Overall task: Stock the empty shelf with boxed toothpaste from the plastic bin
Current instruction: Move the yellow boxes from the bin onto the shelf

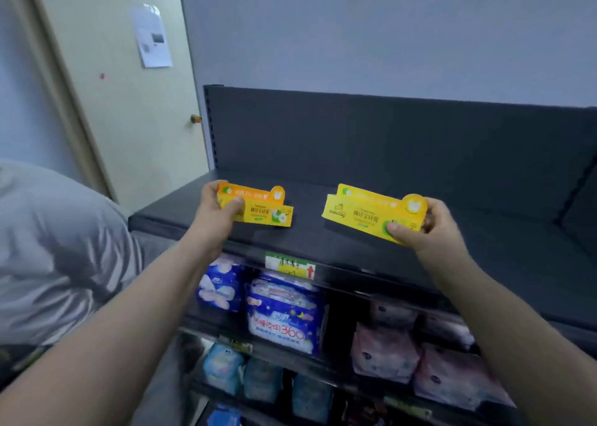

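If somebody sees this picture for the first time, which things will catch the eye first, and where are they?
First, the bright colours in the middle: the left hand grips an orange-topped toothpaste box and the right hand a yellow toothpaste box, both over the dark top shelf. Next come the blue packs on the lower shelves beneath, with pink packs to their right.

Left box (258, 210), right box (365, 214), over shelf (484, 231)
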Action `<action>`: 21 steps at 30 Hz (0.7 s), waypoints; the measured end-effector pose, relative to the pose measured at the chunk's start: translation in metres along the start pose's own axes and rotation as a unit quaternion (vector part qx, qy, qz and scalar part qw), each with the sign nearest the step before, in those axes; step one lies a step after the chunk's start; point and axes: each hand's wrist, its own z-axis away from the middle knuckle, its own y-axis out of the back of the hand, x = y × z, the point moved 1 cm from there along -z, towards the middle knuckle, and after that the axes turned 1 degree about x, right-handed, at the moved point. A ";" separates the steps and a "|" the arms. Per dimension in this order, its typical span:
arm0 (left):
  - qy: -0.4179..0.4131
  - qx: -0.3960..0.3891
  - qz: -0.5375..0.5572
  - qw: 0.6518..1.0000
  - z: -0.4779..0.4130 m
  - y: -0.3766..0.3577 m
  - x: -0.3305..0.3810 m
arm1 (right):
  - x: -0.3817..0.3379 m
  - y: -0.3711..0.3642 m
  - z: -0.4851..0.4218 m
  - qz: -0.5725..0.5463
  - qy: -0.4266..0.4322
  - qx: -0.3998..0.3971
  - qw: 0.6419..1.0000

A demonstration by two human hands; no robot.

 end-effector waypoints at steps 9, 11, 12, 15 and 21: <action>-0.039 -0.076 -0.160 0.983 -0.109 0.024 -0.010 | 0.023 -0.078 -0.075 0.037 -0.017 -0.041 0.998; -0.045 -0.083 -0.203 0.975 -0.142 0.030 -0.015 | 0.027 -0.093 -0.092 0.048 -0.021 -0.036 0.998; -0.049 -0.088 -0.225 0.969 -0.158 0.034 -0.017 | 0.029 -0.101 -0.101 0.056 -0.023 -0.030 0.998; -0.058 -0.134 -0.290 0.946 -0.201 0.043 -0.025 | 0.038 -0.125 -0.129 0.071 -0.030 -0.014 0.997; -0.090 -0.205 -0.429 0.875 -0.260 0.049 -0.045 | 0.051 -0.167 -0.166 0.128 -0.051 -0.045 0.989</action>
